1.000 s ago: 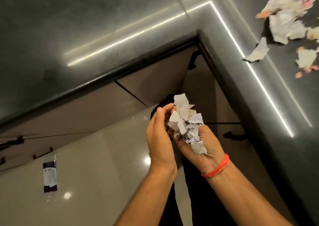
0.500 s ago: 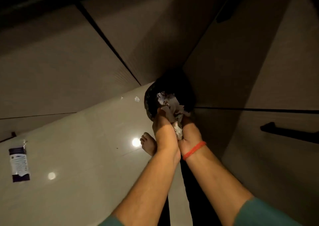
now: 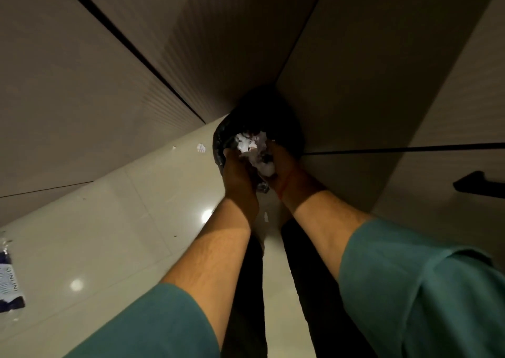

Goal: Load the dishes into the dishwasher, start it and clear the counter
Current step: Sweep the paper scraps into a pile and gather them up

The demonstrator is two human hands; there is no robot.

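Both hands are cupped together around a wad of crumpled paper scraps (image 3: 252,150), the left hand (image 3: 237,173) closing in from one side and the right hand (image 3: 281,168) from the other, fingers curled round the wad so that it is pressed between the palms. A red thread (image 3: 284,189) circles the right wrist, and teal sleeves (image 3: 410,284) cover both upper forearms.

Pale cabinet fronts (image 3: 90,90) take up most of the view, meeting in an inside corner, with dark seams between the panels. A glossy tiled floor (image 3: 123,215) runs below them, showing bright spots of reflected light. A black bin (image 3: 262,117) lined with a dark bag stands on the floor in that corner, and the held scraps are right over its open mouth, at or just inside the rim. The person's dark trouser legs (image 3: 246,303) show between the forearms. A black cabinet handle (image 3: 478,185) sticks out on the right-hand front. A torn wrapper (image 3: 9,281) with blue and white print lies on the floor at the left edge, well apart from the bin. One small white scrap (image 3: 201,148) lies on the floor just left of the bin.
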